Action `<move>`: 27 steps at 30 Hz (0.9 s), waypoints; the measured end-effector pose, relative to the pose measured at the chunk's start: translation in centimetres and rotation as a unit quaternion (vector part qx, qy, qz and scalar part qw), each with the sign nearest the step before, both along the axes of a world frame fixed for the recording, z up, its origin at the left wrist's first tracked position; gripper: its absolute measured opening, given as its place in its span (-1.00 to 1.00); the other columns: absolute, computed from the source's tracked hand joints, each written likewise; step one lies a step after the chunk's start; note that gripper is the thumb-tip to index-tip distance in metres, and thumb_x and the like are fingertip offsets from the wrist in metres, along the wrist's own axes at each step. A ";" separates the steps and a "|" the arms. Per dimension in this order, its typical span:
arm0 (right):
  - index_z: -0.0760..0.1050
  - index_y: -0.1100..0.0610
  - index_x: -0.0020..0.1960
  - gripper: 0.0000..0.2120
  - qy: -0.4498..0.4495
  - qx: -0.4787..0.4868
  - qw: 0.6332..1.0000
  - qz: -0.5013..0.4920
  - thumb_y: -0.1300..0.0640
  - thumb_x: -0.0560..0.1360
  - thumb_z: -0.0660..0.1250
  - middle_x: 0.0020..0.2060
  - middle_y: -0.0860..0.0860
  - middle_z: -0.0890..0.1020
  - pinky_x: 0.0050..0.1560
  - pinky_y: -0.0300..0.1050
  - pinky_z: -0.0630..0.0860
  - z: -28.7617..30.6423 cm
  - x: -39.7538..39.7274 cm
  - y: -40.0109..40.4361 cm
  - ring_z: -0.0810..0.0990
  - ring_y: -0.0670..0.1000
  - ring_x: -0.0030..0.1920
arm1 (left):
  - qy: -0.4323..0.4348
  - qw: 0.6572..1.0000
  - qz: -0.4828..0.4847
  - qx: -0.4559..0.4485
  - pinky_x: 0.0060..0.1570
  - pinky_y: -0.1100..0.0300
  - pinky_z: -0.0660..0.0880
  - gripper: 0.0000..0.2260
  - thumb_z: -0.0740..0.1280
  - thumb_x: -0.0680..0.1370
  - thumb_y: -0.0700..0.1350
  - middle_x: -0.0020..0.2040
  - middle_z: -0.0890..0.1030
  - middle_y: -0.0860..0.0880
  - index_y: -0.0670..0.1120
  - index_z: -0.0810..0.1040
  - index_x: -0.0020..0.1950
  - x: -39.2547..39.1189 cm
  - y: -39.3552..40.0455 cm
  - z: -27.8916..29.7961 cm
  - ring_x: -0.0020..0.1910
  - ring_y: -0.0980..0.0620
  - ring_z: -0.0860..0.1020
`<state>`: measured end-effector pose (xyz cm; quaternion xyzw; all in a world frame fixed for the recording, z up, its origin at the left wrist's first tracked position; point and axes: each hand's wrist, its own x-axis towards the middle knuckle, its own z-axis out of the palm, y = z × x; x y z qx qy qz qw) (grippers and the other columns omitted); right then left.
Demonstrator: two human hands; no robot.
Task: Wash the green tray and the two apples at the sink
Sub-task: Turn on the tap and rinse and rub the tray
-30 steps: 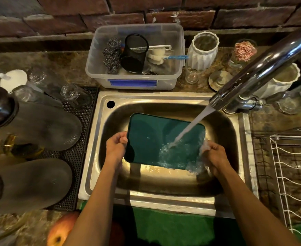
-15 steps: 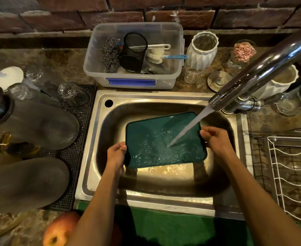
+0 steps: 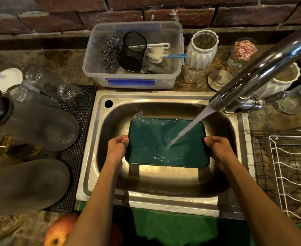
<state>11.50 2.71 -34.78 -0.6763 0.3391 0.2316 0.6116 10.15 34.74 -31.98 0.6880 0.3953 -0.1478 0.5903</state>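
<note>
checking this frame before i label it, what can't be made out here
Head view only:
- Second apple: one apple is cut off by the bottom edge; a reddish shape past the left forearm is too hidden to name.
- Fingers of the left hand and right hand: under the green tray.
- Tray underside: faces down.
- Sink drain: behind tray.

One head-worn wide-angle view looks steeply down from close above at the sink (image 3: 164,201) and surrounding worktop (image 3: 57,68), facing the brick wall (image 3: 146,13).
</note>
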 end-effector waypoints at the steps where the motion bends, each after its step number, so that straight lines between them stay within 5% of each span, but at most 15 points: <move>1: 0.60 0.22 -0.07 -0.78 0.009 0.001 1.000 -0.001 0.19 0.64 0.21 -0.09 0.16 0.68 0.01 0.10 0.59 -0.3 -0.3 0.0 0.64 0.14 -0.05 | -0.009 1.000 -0.003 0.000 -0.13 0.15 0.49 -0.76 0.18 0.66 -0.28 -0.11 0.66 -0.11 -0.16 0.63 -0.05 0.3 -0.1 0.4 -0.08 -0.02 0.58; 7: 0.55 0.28 -0.01 -0.81 0.068 0.030 0.997 -0.034 0.22 0.63 0.19 -0.13 0.14 0.66 -0.27 -0.05 0.55 -1.0 -1.5 0.0 0.63 0.10 -0.14 | -0.061 0.997 -0.039 0.000 -0.13 0.15 0.49 -0.79 0.26 0.64 -0.23 -0.19 0.65 -0.06 -0.15 0.62 -0.15 1.7 -0.5 2.3 -0.11 0.01 0.58; 13: 0.47 0.19 -0.20 -0.77 0.075 0.060 0.994 -0.057 0.33 0.59 0.16 -0.15 0.14 0.62 -0.02 0.15 0.56 -1.0 -2.1 0.2 0.58 0.15 -0.09 | -0.092 0.991 -0.095 0.009 -0.05 0.01 0.50 -0.75 0.23 0.64 -0.30 -0.24 0.66 0.00 -0.10 0.63 -0.13 1.9 -0.4 2.8 -0.12 -0.02 0.59; 20: 0.62 0.12 -0.06 -0.75 -0.002 0.082 0.994 -0.066 0.24 0.64 0.18 -0.18 0.04 0.72 -0.20 -0.09 0.60 -0.4 -1.5 -0.2 0.69 0.04 -0.15 | -0.076 0.995 -0.064 0.008 0.01 -0.04 0.53 -0.72 0.15 0.66 -0.29 -0.12 0.68 -0.05 -0.09 0.62 -0.08 1.2 0.0 1.5 -0.02 -0.06 0.61; 23: 0.65 0.10 -0.16 -0.71 -0.052 0.071 0.994 -0.057 0.26 0.62 0.21 -0.32 -0.05 0.70 -0.29 -0.27 0.55 0.7 -0.6 -0.2 0.64 -0.11 -0.29 | -0.041 0.999 -0.029 -0.022 -0.03 0.00 0.51 -0.72 0.13 0.66 -0.30 -0.09 0.65 -0.10 -0.12 0.60 -0.08 0.5 0.1 0.4 -0.01 -0.10 0.58; 27: 0.66 0.09 -0.11 -0.74 -0.107 0.050 0.993 -0.008 0.26 0.61 0.23 -0.23 0.00 0.72 -0.07 -0.12 0.58 2.6 1.0 -0.2 0.67 -0.06 -0.18 | -0.004 0.998 0.022 -0.052 0.00 -0.02 0.49 -0.72 0.12 0.67 -0.30 -0.10 0.64 -0.12 -0.19 0.60 -0.07 -0.7 -0.5 -1.3 -0.03 -0.11 0.56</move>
